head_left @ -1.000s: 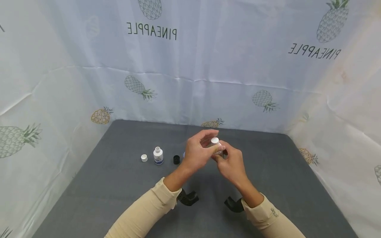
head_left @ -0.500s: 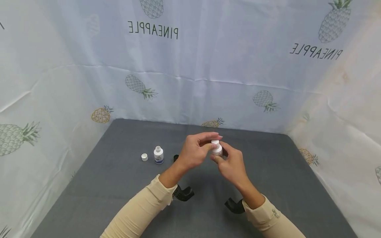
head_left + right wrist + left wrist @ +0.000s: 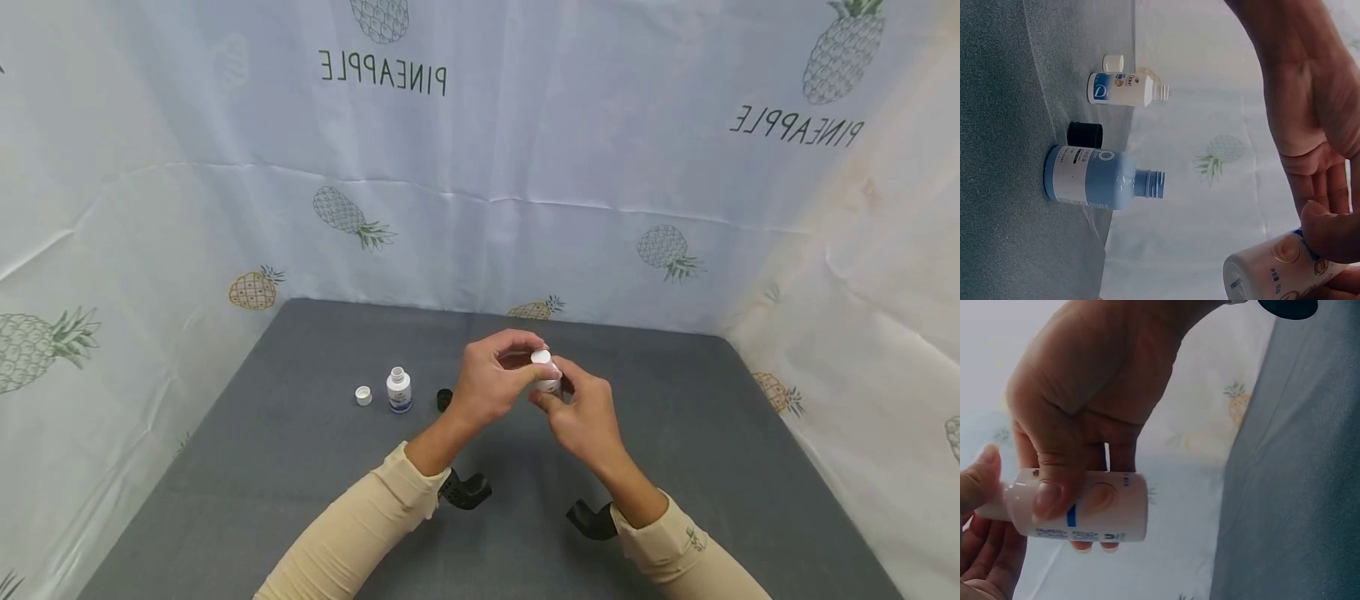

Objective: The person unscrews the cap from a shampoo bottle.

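My right hand grips the body of a small white bottle, held above the table near its middle. Printed text and a blue mark show on its side in the left wrist view. At its top is a white cap, pinched between the thumb and fingers of my left hand. Seen from the right wrist, the bottle's base points down toward the table, while the cap lies out of the picture. The left hand hides part of the neck in the head view.
Left of the hands stand an uncapped white bottle and a loose white cap. A black cap lies beside an uncapped blue bottle, which the left hand hides in the head view. Printed curtains enclose the grey table.
My left hand has shifted slightly left and down, its fingers changing position around the white cap. More of the held bottle shows below the cap. My right hand stays nearly in place.
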A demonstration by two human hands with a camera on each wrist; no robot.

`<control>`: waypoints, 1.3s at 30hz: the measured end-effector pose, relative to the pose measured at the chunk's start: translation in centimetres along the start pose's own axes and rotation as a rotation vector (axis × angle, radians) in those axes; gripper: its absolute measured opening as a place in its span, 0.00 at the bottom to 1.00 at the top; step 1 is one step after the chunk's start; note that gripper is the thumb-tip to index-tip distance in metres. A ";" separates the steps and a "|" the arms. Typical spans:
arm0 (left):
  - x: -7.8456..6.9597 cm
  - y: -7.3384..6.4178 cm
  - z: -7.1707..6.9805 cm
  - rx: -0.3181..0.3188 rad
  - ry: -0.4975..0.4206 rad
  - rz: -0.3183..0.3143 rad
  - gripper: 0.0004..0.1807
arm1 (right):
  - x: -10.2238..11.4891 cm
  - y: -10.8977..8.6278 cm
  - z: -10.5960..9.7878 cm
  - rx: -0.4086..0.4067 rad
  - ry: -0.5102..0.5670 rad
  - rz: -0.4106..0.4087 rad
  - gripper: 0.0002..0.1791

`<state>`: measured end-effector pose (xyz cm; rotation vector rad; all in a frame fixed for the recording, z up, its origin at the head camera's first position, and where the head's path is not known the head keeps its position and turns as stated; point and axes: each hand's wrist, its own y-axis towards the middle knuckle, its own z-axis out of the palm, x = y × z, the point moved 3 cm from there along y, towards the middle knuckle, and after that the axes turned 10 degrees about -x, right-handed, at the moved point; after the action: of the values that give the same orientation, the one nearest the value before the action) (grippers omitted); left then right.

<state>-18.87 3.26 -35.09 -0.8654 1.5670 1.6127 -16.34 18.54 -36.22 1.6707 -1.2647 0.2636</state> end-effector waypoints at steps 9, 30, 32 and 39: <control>0.3 -0.1 0.2 0.161 -0.145 0.076 0.20 | -0.2 -0.1 -0.2 0.015 0.032 0.015 0.24; 0.5 -0.5 0.1 0.038 -0.054 -0.019 0.14 | 0.0 -0.6 -0.5 0.001 0.031 -0.008 0.20; 0.5 -0.5 0.1 0.024 -0.048 -0.020 0.15 | 0.0 -0.6 -0.5 -0.002 0.027 -0.013 0.18; -0.1 -0.4 -0.1 0.108 -0.131 0.041 0.22 | -0.2 -0.6 -0.4 0.016 0.056 0.019 0.23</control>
<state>-18.47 3.18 -35.25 -0.6607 1.5720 1.5648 -15.72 18.96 -36.48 1.6541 -1.2402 0.3302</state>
